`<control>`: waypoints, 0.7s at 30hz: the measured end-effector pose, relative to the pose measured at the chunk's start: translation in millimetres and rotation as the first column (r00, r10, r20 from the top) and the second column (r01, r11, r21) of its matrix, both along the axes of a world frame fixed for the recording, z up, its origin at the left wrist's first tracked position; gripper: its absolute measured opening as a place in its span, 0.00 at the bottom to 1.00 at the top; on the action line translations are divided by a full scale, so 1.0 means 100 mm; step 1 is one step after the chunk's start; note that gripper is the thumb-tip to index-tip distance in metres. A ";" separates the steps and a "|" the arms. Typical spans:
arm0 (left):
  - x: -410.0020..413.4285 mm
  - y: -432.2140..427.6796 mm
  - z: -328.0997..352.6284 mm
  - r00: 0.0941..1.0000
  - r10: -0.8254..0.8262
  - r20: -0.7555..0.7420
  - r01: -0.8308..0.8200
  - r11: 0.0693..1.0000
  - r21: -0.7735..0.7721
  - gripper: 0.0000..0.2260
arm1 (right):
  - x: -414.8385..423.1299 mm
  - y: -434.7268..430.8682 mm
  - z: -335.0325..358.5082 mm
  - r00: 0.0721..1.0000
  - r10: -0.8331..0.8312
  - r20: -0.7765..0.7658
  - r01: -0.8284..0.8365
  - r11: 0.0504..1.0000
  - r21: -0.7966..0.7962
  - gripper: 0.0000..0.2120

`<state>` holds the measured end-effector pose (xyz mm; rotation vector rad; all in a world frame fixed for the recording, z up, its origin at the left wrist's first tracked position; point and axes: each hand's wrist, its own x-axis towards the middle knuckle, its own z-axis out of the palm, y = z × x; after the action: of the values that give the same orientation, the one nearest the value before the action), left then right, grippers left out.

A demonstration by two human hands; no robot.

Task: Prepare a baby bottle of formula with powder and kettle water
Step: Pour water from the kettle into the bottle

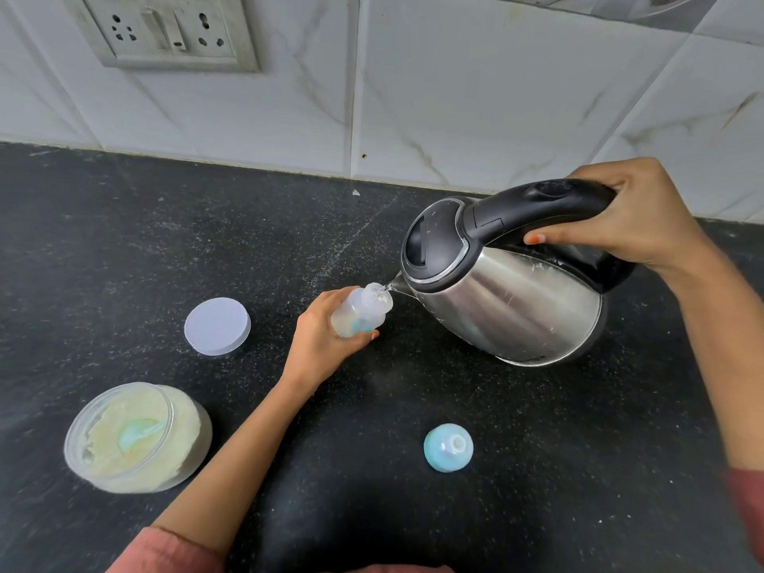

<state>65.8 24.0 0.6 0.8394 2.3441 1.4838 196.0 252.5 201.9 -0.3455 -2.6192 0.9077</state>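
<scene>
My left hand (320, 337) grips a small clear baby bottle (364, 310), tilted with its open mouth toward the kettle. My right hand (628, 219) holds the black handle of a steel kettle (516, 299), tipped left so its spout meets the bottle's mouth; a thin stream of water runs in. The bottle's blue teat cap (448, 447) lies on the black counter (165, 241) near the front. An open jar of pale formula powder (136, 436) with a blue scoop in it stands at the front left. Its white lid (217, 326) lies flat behind it.
A marble-tiled wall (454, 97) rises behind the counter, with a socket and switch plate (165, 31) at the upper left.
</scene>
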 end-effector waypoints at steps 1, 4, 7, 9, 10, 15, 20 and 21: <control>0.00 0.00 -0.01 1.000 0.000 0.001 0.000 1.000 -0.002 0.26 | 0.00 0.00 0.01 1.000 0.003 0.002 -0.003 1.000 0.003 0.14; 0.00 0.00 -0.01 1.000 -0.001 0.004 0.001 1.000 -0.006 0.26 | 0.00 -0.01 0.02 1.000 0.017 0.001 -0.017 1.000 0.014 0.15; 0.00 0.00 -0.02 1.000 -0.001 -0.002 0.001 1.000 -0.012 0.26 | 0.01 -0.01 0.04 1.000 0.026 0.003 -0.026 1.000 0.011 0.13; -0.01 0.00 -0.02 1.000 -0.002 -0.005 0.002 1.000 -0.019 0.26 | 0.01 -0.01 0.05 0.999 0.031 0.006 -0.032 0.999 0.010 0.13; -0.01 0.00 -0.03 1.000 -0.003 -0.004 0.003 1.000 -0.023 0.26 | 0.02 -0.01 0.05 0.999 0.034 0.008 -0.034 0.999 0.010 0.13; 0.00 0.00 -0.05 1.000 0.000 0.002 0.000 1.000 -0.023 0.27 | 0.03 -0.02 0.06 0.999 0.037 0.015 -0.037 0.999 0.024 0.13; 0.03 0.01 -0.05 1.000 0.001 0.011 -0.001 1.000 -0.025 0.26 | 0.03 -0.01 0.08 0.999 0.033 0.012 -0.033 0.999 0.038 0.14; 0.03 0.02 -0.05 1.000 0.001 0.011 -0.001 1.000 -0.025 0.26 | 0.03 -0.01 0.08 0.999 0.031 0.012 -0.031 0.999 0.038 0.14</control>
<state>69.0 25.5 -4.5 0.8222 2.3509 1.4523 199.4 251.6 209.7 -0.3018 -2.6554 0.8667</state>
